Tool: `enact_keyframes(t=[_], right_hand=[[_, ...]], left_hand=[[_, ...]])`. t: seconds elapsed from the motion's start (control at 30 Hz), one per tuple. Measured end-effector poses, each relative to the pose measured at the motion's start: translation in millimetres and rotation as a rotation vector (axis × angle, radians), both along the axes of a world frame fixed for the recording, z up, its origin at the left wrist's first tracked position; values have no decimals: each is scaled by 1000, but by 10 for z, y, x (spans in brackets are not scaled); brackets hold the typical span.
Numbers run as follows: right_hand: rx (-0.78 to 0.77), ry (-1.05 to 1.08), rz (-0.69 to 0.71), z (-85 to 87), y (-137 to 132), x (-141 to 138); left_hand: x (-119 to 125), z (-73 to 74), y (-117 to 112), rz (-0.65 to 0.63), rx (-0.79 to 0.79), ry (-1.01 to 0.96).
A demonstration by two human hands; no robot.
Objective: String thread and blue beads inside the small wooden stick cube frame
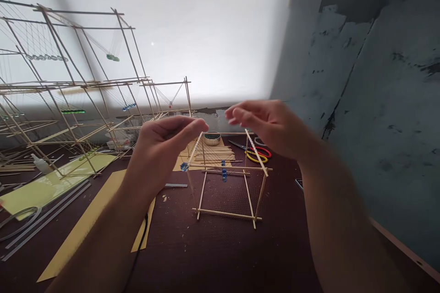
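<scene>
A small cube-shaped frame of thin wooden sticks [227, 214] stands on the dark table, with white thread wound along its upper side sticks. Several blue glass beads [224, 171] hang in a row from fine threads inside it. Another blue glass bead [184, 167] is at its upper left front corner; what holds it there I cannot tell. My left hand [161, 146] is above the frame's left side, thumb and forefinger pinched together. Over the right side, my right hand [266, 123] has its fingers curled together. Anything as thin as thread in either pinch is too fine to see.
Behind the frame are a round tin [212, 138], loose sticks [216, 153] and scissors [257, 153] with red and yellow handles. A large stick structure [85, 87] with hanging beads fills the left. A glue bottle [41, 164] and glue sticks [48, 219] lie below it.
</scene>
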State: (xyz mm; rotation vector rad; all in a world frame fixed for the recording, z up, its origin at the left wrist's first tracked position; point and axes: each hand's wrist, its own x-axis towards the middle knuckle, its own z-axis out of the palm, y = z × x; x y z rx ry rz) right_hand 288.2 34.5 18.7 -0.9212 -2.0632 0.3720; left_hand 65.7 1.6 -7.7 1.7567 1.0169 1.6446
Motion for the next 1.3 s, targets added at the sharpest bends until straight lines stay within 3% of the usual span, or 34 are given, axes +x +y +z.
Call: enact_keyframes(t=[0.07,0.17,0.33,0.53,0.7,0.9,1.1,1.3], right_hand=[[-193,-96,237,9,-74,-63],[-325,-188,373,-11,-185,-199],[-245,-269,279,-105,-187,-367],[-316,-340,337,-98,-36,-217],[-251,-298,253,-146,-18,-291],[-232,-286,339,-198,8,-422],[-288,-177,241,-48,30,-46],[-149,-45,-85,50,20,399]], left_hand=[[-11,18,12,-50,-10,-74],[-8,33,26,-126,16,-181],[-24,43,74,-190,38,-339],[-100,42,182,-227,30,-442],[-103,32,224,-259,-29,-516],[-115,-4,336,-227,36,-533],[-208,-93,540,-96,75,-423],[-327,-191,684,147,148,-2]])
